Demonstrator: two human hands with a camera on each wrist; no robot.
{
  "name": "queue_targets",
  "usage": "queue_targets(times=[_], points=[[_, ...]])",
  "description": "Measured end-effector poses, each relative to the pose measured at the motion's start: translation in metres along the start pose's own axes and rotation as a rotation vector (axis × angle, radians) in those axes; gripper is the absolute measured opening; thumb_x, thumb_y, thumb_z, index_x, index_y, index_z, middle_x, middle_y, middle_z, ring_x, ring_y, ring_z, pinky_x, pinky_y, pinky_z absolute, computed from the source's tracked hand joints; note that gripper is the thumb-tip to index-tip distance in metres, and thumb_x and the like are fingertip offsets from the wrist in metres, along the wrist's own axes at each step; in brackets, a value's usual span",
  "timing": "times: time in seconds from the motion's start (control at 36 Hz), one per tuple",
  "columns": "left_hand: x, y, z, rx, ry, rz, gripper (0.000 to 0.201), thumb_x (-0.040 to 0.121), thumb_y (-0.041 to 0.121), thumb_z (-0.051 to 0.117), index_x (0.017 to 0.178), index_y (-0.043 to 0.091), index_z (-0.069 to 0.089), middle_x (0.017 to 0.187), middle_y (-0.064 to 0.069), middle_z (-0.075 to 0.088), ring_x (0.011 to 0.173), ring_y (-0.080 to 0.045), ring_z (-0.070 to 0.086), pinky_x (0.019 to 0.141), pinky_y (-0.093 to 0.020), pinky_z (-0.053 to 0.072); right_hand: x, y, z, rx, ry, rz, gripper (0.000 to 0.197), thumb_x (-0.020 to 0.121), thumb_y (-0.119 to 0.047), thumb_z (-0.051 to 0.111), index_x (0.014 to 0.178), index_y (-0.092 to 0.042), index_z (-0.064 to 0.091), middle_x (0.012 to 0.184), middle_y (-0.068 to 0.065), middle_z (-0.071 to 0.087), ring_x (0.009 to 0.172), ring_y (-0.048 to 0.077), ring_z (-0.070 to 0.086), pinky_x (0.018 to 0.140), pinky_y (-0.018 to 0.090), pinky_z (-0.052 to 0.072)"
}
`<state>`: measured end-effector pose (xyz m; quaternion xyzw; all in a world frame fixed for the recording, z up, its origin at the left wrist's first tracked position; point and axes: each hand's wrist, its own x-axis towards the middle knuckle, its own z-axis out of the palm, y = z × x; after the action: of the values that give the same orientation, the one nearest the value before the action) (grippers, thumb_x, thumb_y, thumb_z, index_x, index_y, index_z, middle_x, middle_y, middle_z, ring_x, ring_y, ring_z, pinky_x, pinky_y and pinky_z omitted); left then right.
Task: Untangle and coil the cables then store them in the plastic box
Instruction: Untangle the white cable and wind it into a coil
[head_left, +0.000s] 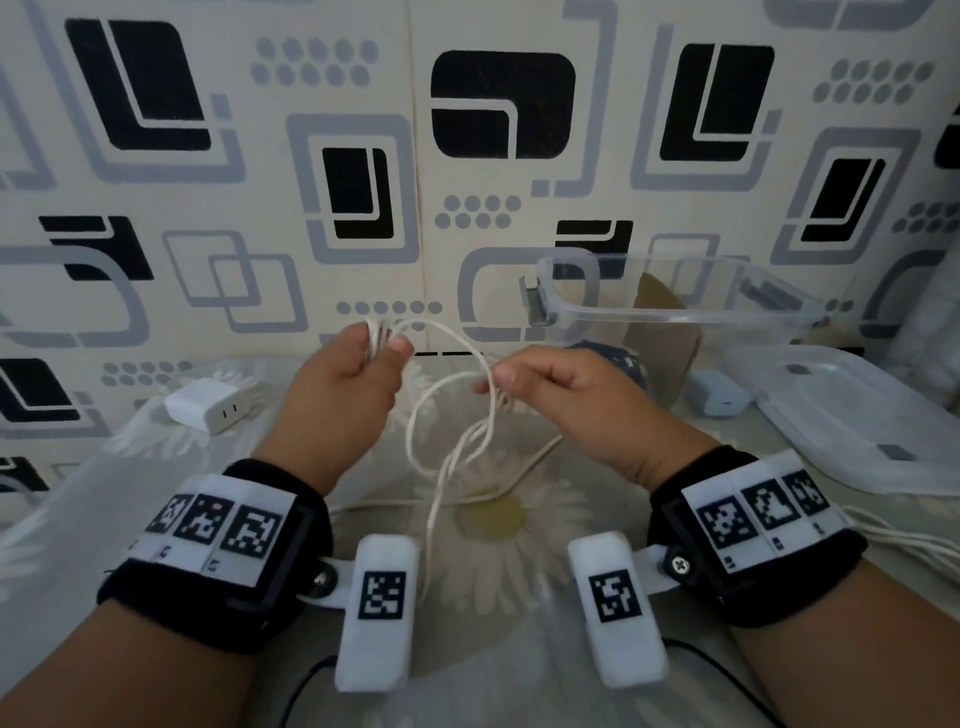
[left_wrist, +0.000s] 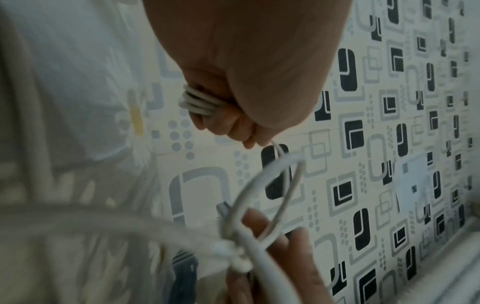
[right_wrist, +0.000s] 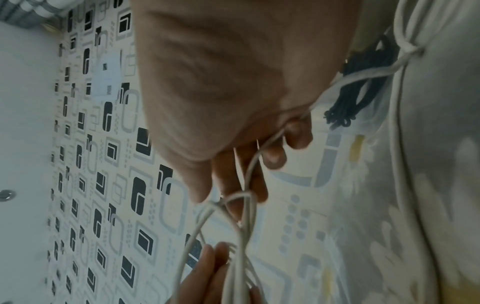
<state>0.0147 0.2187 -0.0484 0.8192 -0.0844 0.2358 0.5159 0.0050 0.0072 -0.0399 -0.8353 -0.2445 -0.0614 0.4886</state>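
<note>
White cable (head_left: 457, 415) was mid-coiling above the near bed: left hand (head_left: 343, 384) gripped finished loops, right hand (head_left: 561, 395) pinched the slack, which likely needed untwisting next; plastic box (head_left: 675, 312) stood far right.

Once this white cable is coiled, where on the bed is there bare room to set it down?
Bare sheet lies left of the left hand, in front of the white charger. The middle is crowded by the cable's hanging loops. To the right sit the box, lid and blue adapter, with more white cords at the right edge.
</note>
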Motion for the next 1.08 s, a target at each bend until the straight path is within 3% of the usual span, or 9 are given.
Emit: queue_targets(times=[0.14, 0.25, 0.33, 0.42, 0.61, 0.78, 0.89, 1.0, 1.08], points=[[0.007, 0.004, -0.008, -0.359, 0.166, -0.179, 0.023, 0.100, 0.025, 0.048, 0.081, 0.017, 0.061, 0.055, 0.009, 0.043, 0.055, -0.008, 0.041, 0.062, -0.022, 0.040, 0.005, 0.004, -0.011, -0.211, 0.323, -0.026, 0.012, 0.088, -0.036, 0.065, 0.088, -0.028, 0.074, 0.089, -0.006, 0.065, 0.084, 0.010, 0.062, 0.084, 0.041, 0.053], [0.013, 0.004, -0.012, -0.578, 0.219, -0.282, 0.024, 0.100, 0.016, 0.048, 0.078, 0.013, 0.056, 0.045, 0.013, 0.037, 0.042, -0.004, 0.032, 0.046, -0.016, 0.029, 0.004, 0.004, -0.020, -0.494, 0.232, 0.131, 0.020, 0.090, -0.042, 0.059, 0.082, -0.029, 0.071, 0.076, -0.010, 0.066, 0.074, 0.011, 0.062, 0.070, 0.033, 0.053], [0.020, -0.003, -0.020, -0.761, 0.242, -0.395, 0.024, 0.100, 0.017, 0.046, 0.076, 0.015, 0.051, 0.045, 0.011, 0.038, 0.038, -0.005, 0.031, 0.048, -0.018, 0.028, 0.004, 0.007, -0.023, -0.630, 0.220, 0.197, 0.020, 0.090, -0.038, 0.057, 0.080, -0.023, 0.066, 0.071, -0.005, 0.063, 0.068, 0.016, 0.060, 0.060, 0.029, 0.046], [0.025, -0.007, -0.029, -0.938, 0.252, -0.485, 0.024, 0.101, 0.021, 0.043, 0.077, 0.018, 0.047, 0.048, 0.010, 0.042, 0.038, -0.006, 0.033, 0.057, -0.021, 0.033, 0.005, 0.012, -0.025, -0.604, 0.186, 0.270, 0.007, 0.088, -0.035, 0.057, 0.092, -0.030, 0.056, 0.078, -0.010, 0.058, 0.079, 0.018, 0.058, 0.071, 0.035, 0.050], [0.022, -0.003, -0.036, -1.234, 0.286, -0.533, 0.010, 0.103, 0.021, 0.035, 0.099, 0.019, 0.044, 0.083, 0.007, 0.075, 0.040, -0.002, 0.042, 0.068, -0.020, 0.043, 0.007, 0.015, -0.021, -0.661, 0.077, 0.301, 0.029, 0.082, -0.008, 0.050, 0.090, -0.035, 0.045, 0.076, -0.005, 0.054, 0.078, 0.021, 0.055, 0.072, 0.040, 0.052], [0.019, 0.001, -0.038, -1.245, 0.311, -0.497, 0.012, 0.103, 0.018, 0.034, 0.104, 0.017, 0.047, 0.102, 0.005, 0.075, 0.039, -0.003, 0.038, 0.069, -0.019, 0.044, 0.010, 0.020, -0.022, -0.682, -0.006, 0.291, 0.036, 0.081, 0.001, 0.057, 0.074, -0.034, 0.058, 0.084, -0.009, 0.051, 0.091, 0.018, 0.055, 0.076, 0.022, 0.038], [0.019, 0.004, -0.036, -1.175, 0.268, -0.449, 0.021, 0.103, 0.019, 0.039, 0.122, 0.015, 0.047, 0.105, 0.004, 0.075, 0.039, -0.006, 0.034, 0.077, -0.019, 0.044, 0.009, 0.011, -0.022, -0.659, -0.199, 0.384, 0.022, 0.090, -0.008, 0.059, 0.099, -0.021, 0.073, 0.096, -0.007, 0.063, 0.104, 0.019, 0.061, 0.084, 0.023, 0.045], [0.017, 0.008, -0.030, -1.110, 0.130, -0.413, 0.017, 0.103, 0.018, 0.040, 0.085, 0.017, 0.043, 0.111, 0.001, 0.073, 0.037, -0.006, 0.031, 0.077, -0.021, 0.043, 0.006, 0.020, -0.013, -0.380, -0.023, 0.252, 0.027, 0.095, -0.007, 0.053, 0.113, -0.020, 0.069, 0.100, -0.006, 0.069, 0.098, 0.008, 0.063, 0.092, 0.021, 0.046], [0.015, 0.009, -0.025, -1.110, 0.061, -0.373, 0.024, 0.102, 0.018, 0.039, 0.078, 0.017, 0.040, 0.115, -0.002, 0.072, 0.037, -0.006, 0.030, 0.078, -0.022, 0.040, 0.006, 0.016, -0.003, -0.169, -0.079, 0.171, 0.032, 0.094, -0.025, 0.058, 0.126, -0.029, 0.059, 0.113, -0.012, 0.066, 0.106, 0.002, 0.059, 0.094, 0.021, 0.043]])
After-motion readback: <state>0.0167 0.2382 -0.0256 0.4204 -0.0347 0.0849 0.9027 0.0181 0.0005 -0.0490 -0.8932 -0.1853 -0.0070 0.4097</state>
